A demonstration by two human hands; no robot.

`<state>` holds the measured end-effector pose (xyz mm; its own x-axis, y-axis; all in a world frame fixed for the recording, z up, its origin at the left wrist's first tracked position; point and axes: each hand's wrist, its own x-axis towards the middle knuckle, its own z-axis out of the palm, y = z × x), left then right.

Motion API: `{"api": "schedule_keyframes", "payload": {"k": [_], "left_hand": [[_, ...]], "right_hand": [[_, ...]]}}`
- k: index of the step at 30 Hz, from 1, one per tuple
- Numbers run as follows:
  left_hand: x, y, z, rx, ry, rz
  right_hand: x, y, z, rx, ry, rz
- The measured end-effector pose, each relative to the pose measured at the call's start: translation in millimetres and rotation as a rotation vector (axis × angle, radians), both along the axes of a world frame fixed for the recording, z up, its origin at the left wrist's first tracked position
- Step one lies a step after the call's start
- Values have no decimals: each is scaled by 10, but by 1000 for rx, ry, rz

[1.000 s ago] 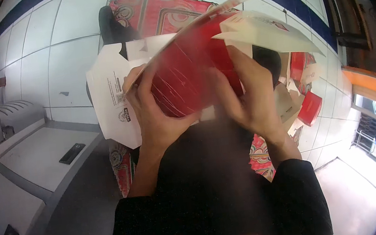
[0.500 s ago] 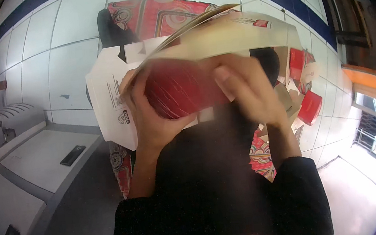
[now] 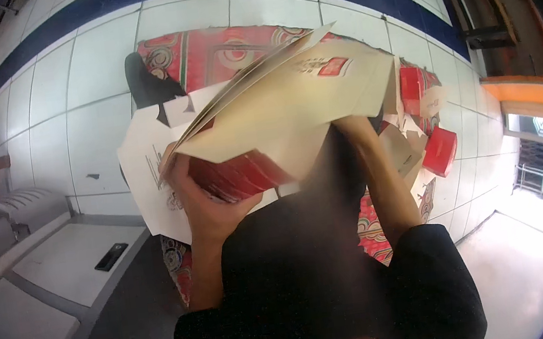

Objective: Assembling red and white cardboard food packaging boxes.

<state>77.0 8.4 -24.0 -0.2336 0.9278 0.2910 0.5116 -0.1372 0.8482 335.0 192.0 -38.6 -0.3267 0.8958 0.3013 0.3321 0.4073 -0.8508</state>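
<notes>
A stack of cream cardboard box blanks (image 3: 289,93) is held tilted over my lap, its sheets fanned apart at the upper edge. My left hand (image 3: 212,207) is closed around the near left end, with its thumb below a scuffed red panel (image 3: 238,175). My right hand (image 3: 351,127) reaches under the near right part of the cream sheet, which hides its fingers. A flat white box blank (image 3: 145,161) with notched flaps lies beneath the stack, to the left of my left hand.
Red patterned cloth (image 3: 200,56) lies on the white tiled floor around my legs. Red and cream folded cartons (image 3: 441,151) are piled at the right. On the left, a dark phone (image 3: 111,257) lies on a light grey surface (image 3: 58,250).
My right hand has gone from the front of the red panel to beneath the cream sheet. The sheet has swung down toward me, covering much of the red panel.
</notes>
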Motion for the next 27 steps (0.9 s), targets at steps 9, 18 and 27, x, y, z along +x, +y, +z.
{"api": "schedule_keyframes", "payload": {"k": [9,18,27], "left_hand": [[-48,-28,17,-102,63,-18],[-37,2,-2,10,33,-19],[-24,-45,-47,-84,-20,-34]], "right_hand": [[28,-21,26,-63,113,91],[-151,-10,524,-278,24,77],[-98,132,623,-195,-272,258]]}}
